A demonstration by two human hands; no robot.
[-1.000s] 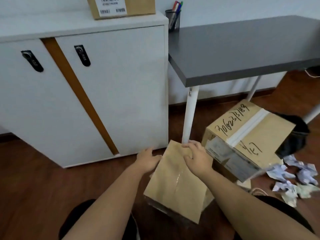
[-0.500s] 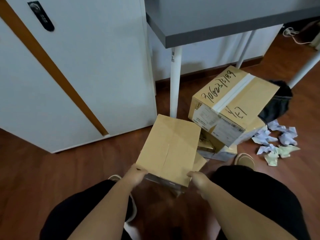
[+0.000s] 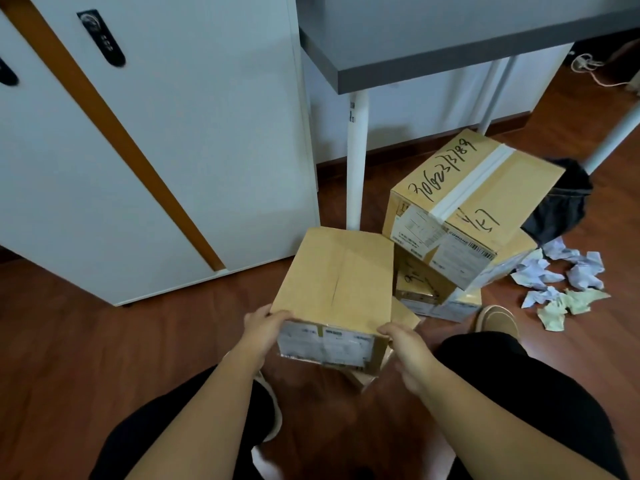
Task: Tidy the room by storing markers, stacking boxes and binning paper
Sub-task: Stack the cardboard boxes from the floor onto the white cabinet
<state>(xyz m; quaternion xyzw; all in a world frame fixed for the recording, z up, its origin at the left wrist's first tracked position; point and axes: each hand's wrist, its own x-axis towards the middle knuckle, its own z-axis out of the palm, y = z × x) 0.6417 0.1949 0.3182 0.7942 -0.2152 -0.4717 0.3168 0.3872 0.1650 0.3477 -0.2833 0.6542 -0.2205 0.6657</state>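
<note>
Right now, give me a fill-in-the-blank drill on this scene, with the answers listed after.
1. Both hands hold a plain ____.
2. The crumpled paper lies on the ____.
3. The box with handwritten numbers rests tilted on another ____.
4. The table has ____ legs.

Answers: box; floor; box; white

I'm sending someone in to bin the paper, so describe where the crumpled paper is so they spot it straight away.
Find the grey table; a black bin stands beside its white leg. The crumpled paper lies on the wooden floor beside the bin, right of the stacked cardboard boxes: loose white and pale green wads, the only litter there.
</note>
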